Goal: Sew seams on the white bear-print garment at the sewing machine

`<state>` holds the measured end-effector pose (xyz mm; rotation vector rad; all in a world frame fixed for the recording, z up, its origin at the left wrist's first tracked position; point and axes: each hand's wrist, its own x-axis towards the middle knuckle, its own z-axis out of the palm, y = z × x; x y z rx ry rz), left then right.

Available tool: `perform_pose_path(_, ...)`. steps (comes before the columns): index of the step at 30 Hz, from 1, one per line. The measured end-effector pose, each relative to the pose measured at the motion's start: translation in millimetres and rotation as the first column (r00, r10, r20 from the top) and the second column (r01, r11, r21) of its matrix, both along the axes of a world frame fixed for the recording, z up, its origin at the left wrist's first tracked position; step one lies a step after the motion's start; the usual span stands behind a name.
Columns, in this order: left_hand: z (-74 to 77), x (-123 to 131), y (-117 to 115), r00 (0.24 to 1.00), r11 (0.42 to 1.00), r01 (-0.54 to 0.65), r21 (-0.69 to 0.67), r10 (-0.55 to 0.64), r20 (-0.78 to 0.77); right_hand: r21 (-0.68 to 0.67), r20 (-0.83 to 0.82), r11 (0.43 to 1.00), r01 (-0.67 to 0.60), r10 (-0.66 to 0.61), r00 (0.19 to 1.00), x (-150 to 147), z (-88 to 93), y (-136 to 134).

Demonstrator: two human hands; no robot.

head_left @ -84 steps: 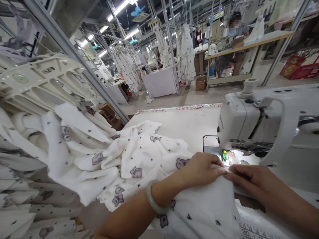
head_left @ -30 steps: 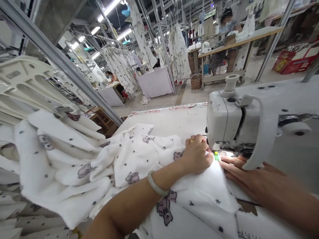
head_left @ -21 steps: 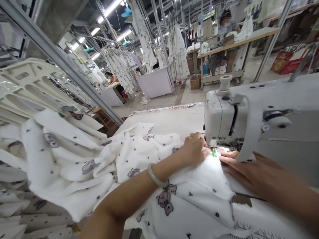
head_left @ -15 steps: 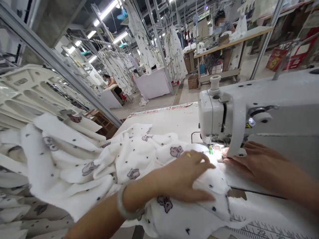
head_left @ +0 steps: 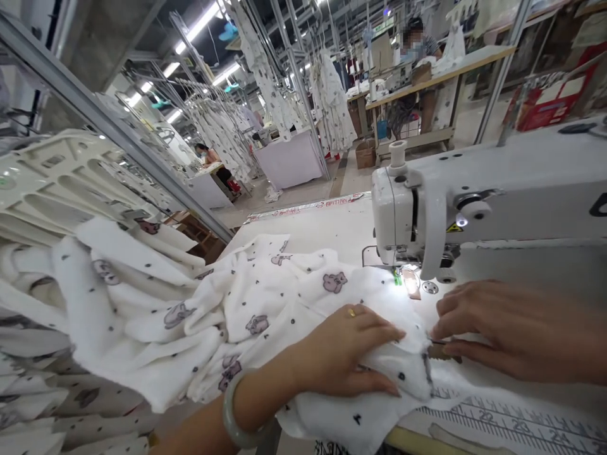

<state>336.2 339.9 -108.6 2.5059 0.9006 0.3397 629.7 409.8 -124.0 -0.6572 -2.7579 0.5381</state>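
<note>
White plush cloth printed with bears and small dark marks lies across the sewing table, its right end near the needle of a white sewing machine. My left hand rests on the cloth, fingers stretched out and thumb apart, pressing it flat. A ring and a pale bangle are on that hand and wrist. My right hand is at the cloth's right edge, fingers bent, with a small gap between thumb and forefinger. Green parts by the presser foot are lit by the machine lamp.
A printed ruler scale runs along the table's front edge. At left, more cloth hangs beside a cream plastic rack and a slanted metal post. Further back, co-workers sit at other tables among hanging garments.
My right hand has moved from beside the presser foot toward me, to the cloth's edge. My left hand has settled lower on the cloth. The view has shifted slightly.
</note>
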Motion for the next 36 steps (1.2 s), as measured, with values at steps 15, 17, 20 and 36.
perform_pose_path(15,9.0,17.1,-2.0,0.988,0.985,-0.137,0.104,0.127,0.092,-0.047,-0.078,0.982,-0.184,0.180,0.981,-6.7,-24.5,-7.4)
perform_pose_path(17,-2.5,24.0,-7.4,0.995,0.946,0.002,0.324,0.032,-0.100,-0.044,-0.083,0.981,-0.192,0.188,0.979,-7.0,-24.8,-5.6)
perform_pose_path(20,-14.1,29.3,-11.6,0.964,0.854,0.127,0.504,0.014,-0.266,-0.013,-0.061,0.983,-0.185,0.184,0.981,-5.6,-24.5,-4.0)
perform_pose_path(36,-30.6,13.0,-7.8,0.978,0.883,0.093,0.461,0.005,-0.207,0.285,-0.151,0.952,-0.113,0.161,0.975,-15.3,-29.9,-10.7)
